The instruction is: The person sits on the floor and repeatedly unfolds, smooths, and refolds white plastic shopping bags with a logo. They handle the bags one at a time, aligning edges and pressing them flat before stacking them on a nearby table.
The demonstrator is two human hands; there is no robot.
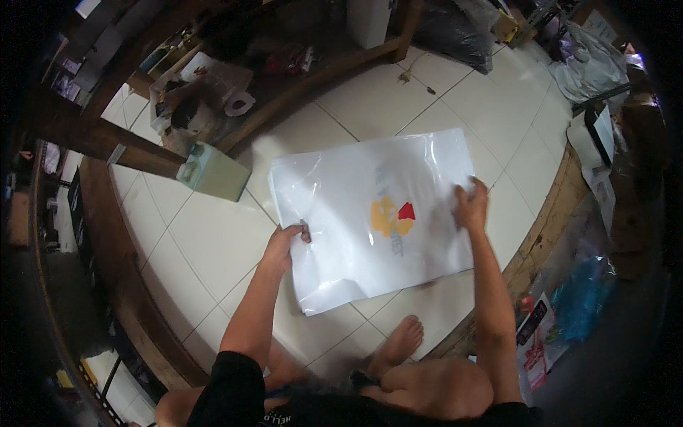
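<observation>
A flat, glossy stack of white plastic sheets (334, 213) lies on the tiled floor in front of me, with a yellow and red print showing near its middle. Whether they are loose sheets or bags I cannot tell. My left hand (283, 245) is closed on the left edge, some fingers resting on top. At the opposite edge my right hand (472, 206) has its fingers curled onto the plastic, gripping near the upper right part. The near left corner of the stack is slightly wavy.
A pale green jerrycan (217, 172) stands left of the stack, near a wooden shelf frame (313, 84) holding clutter. Along the right runs a wooden beam (544, 235) with blue plastic wrap (587, 299) and a phone-like dark object (533, 322) beyond it. My bare foot (403, 340) is close to the near edge.
</observation>
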